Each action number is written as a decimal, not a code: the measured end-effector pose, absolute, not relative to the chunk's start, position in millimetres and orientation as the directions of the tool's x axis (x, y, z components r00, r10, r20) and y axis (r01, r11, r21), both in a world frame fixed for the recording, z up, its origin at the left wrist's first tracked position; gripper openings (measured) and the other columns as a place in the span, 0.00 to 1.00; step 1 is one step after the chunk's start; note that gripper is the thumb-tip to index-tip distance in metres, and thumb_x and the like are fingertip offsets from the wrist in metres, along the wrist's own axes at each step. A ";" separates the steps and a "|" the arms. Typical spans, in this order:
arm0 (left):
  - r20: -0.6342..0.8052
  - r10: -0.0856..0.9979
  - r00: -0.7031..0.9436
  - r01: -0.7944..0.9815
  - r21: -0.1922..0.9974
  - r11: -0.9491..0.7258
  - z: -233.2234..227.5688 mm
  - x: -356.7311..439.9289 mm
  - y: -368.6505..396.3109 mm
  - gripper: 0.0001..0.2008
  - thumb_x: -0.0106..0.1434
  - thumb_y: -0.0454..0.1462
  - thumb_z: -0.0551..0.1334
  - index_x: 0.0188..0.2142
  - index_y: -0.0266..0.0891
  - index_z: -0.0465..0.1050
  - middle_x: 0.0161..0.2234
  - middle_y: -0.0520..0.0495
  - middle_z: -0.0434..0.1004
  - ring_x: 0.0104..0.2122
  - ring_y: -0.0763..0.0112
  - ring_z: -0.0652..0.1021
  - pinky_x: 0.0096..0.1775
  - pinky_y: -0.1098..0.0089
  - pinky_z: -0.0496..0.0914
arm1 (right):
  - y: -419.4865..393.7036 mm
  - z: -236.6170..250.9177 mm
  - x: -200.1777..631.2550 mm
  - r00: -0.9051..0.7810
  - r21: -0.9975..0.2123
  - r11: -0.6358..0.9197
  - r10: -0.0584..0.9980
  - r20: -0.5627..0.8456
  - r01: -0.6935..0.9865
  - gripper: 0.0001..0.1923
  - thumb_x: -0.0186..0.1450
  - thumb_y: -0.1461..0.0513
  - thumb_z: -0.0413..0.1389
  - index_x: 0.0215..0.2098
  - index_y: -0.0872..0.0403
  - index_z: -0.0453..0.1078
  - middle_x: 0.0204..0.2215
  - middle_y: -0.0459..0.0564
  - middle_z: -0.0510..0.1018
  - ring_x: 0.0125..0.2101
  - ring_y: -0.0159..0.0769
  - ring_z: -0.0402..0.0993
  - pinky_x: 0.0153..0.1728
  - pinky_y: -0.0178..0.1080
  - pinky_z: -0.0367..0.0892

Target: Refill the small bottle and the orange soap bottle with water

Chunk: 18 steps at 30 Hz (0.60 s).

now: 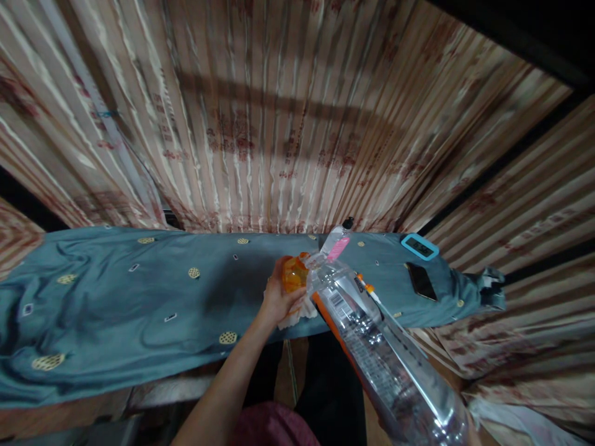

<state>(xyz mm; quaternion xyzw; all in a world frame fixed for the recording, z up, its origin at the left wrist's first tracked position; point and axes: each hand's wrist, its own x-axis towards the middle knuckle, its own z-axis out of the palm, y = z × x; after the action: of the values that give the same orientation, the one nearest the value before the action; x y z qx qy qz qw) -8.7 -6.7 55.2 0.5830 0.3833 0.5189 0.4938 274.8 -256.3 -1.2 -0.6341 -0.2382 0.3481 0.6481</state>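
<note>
My left hand (pixel 276 299) is closed around a translucent orange cup (pixel 294 274), tipped toward the right. A large clear plastic bottle (pixel 372 347) with a printed label slants up from the lower right, its neck meeting the cup's mouth. Only a sliver of my right hand (pixel 473 428) shows by the bottle's base; it supports the bottle, which hides most of its fingers. Whether liquid is flowing I cannot make out. Below the cup lies a pale scallop-edged cloth (pixel 297 314). Just behind the bottle neck is a smaller clear bottle (pixel 337 240) with a black top and pink label.
A teal patterned cloth (pixel 162 291) covers the long narrow surface. On its right end are a blue-framed digital clock (pixel 419 246) and a dark phone (pixel 422 282). Small orange-tipped items (pixel 369 288) sit beside the large bottle. Pleated curtains (pixel 279 124) enclose the back and sides.
</note>
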 end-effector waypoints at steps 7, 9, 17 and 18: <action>0.245 0.951 0.190 -0.091 0.969 -0.231 58.5 -9.1 -7.3 0.38 0.53 0.43 0.79 0.59 0.46 0.66 0.54 0.44 0.83 0.53 0.53 0.85 0.58 0.54 0.79 | -253.6 7.0 274.7 0.692 -0.994 -0.003 0.717 -0.080 -0.112 0.26 0.47 0.38 0.75 0.33 0.44 0.80 0.18 0.42 0.76 0.23 0.45 0.81 0.25 0.46 0.80; 0.240 0.953 0.186 -0.085 0.970 -0.228 59.1 -8.6 -7.3 0.38 0.53 0.43 0.79 0.60 0.45 0.66 0.54 0.44 0.83 0.54 0.52 0.84 0.58 0.54 0.79 | -251.4 11.9 273.9 0.698 -0.994 0.001 0.712 -0.078 -0.112 0.27 0.40 0.41 0.78 0.30 0.42 0.78 0.13 0.39 0.69 0.20 0.46 0.79 0.21 0.44 0.78; 0.229 0.954 0.193 -0.111 0.971 -0.211 62.8 -8.2 -8.5 0.37 0.53 0.40 0.78 0.59 0.45 0.66 0.54 0.44 0.83 0.55 0.51 0.84 0.59 0.54 0.78 | -253.2 14.5 267.1 0.641 -0.982 -0.072 0.749 -0.170 -0.176 0.26 0.67 0.38 0.63 0.38 0.52 0.78 0.28 0.45 0.81 0.29 0.36 0.81 0.34 0.45 0.81; 0.225 0.956 0.190 -0.107 0.972 -0.207 63.1 -8.3 -8.7 0.37 0.53 0.40 0.78 0.59 0.45 0.65 0.54 0.44 0.83 0.55 0.51 0.84 0.59 0.54 0.78 | -254.2 13.7 266.0 0.640 -0.981 -0.074 0.749 -0.172 -0.178 0.26 0.68 0.39 0.62 0.39 0.52 0.78 0.28 0.45 0.81 0.30 0.36 0.81 0.35 0.45 0.80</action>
<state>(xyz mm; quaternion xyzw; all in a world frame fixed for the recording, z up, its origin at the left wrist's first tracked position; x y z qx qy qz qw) -8.3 -8.7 63.1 0.5776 0.3673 0.5196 0.5114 266.0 -254.2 13.7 -0.6381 -0.2239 0.3605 0.6425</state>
